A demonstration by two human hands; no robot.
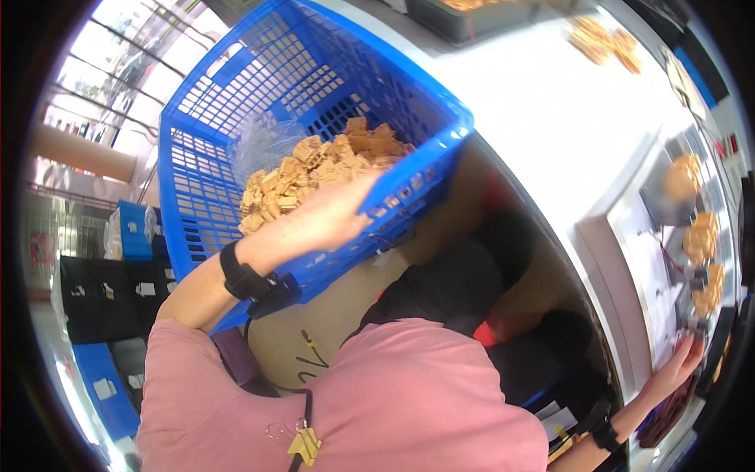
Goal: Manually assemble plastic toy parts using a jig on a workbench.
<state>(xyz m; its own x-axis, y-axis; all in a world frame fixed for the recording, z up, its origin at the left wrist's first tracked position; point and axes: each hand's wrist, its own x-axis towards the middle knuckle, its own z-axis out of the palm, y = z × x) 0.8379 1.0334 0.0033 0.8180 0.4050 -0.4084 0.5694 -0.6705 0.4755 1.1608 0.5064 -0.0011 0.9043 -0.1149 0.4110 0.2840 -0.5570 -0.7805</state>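
A deep blue plastic basket (452,118) stands tilted at my left, with a heap of small tan blocky pieces (287,181) inside. My left hand (334,216) reaches over the basket's near rim to the edge of the heap. Its fingers are hidden, so a grip cannot be made out. Far to the right, my right hand (683,363) is at the front edge of the bench, beside a light box-like fixture (629,267). Its fingers are drawn together, and what they hold is too small to tell. Several tan stacks (700,238) sit in a row beyond the fixture.
Crumpled clear plastic (267,145) lies in the basket. More tan pieces (594,41) rest on the white tabletop (543,102), near a dark tray (448,20) at the back. Black and blue bins (110,299) stand at far left. A cardboard surface (291,346) is below the basket.
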